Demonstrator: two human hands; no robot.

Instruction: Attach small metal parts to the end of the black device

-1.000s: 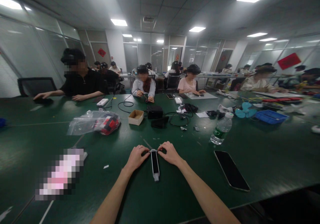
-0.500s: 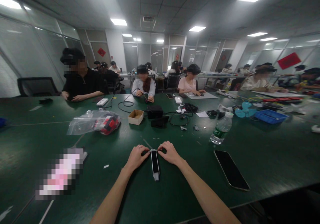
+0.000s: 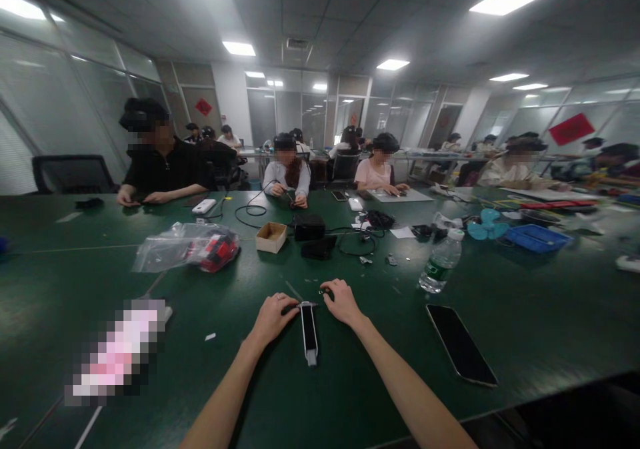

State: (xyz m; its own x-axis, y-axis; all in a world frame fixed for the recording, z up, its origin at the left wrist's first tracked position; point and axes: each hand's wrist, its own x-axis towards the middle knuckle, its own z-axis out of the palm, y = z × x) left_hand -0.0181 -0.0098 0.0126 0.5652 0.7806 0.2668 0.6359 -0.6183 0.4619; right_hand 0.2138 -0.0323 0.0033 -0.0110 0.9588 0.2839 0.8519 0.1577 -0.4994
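Note:
A narrow device (image 3: 309, 334) with a white frame, a dark middle and a grey near end lies lengthwise on the green table (image 3: 360, 395). At the left corner of its far end, my left hand (image 3: 274, 317) is closed, thumb and fingertips pinching there. A thin pin-like part (image 3: 314, 305) sticks out from the right of the same end. Just beyond that, apart from the device, my right hand (image 3: 343, 301) has its fingers curled together. Something small and shiny (image 3: 321, 292) shows at those fingertips, too tiny to name. A thin clear strip (image 3: 294, 290) lies behind the device.
A phone (image 3: 461, 344) and a water bottle (image 3: 441, 261) are to the right. Beyond my hands are a small open box (image 3: 271, 237), a black box (image 3: 309, 226) with cables, and a plastic bag (image 3: 213, 247). Several people sit across the table.
My right hand has come away from the device's far end, a little up and to the right, baring the pin-like part. My left hand stays at its corner.

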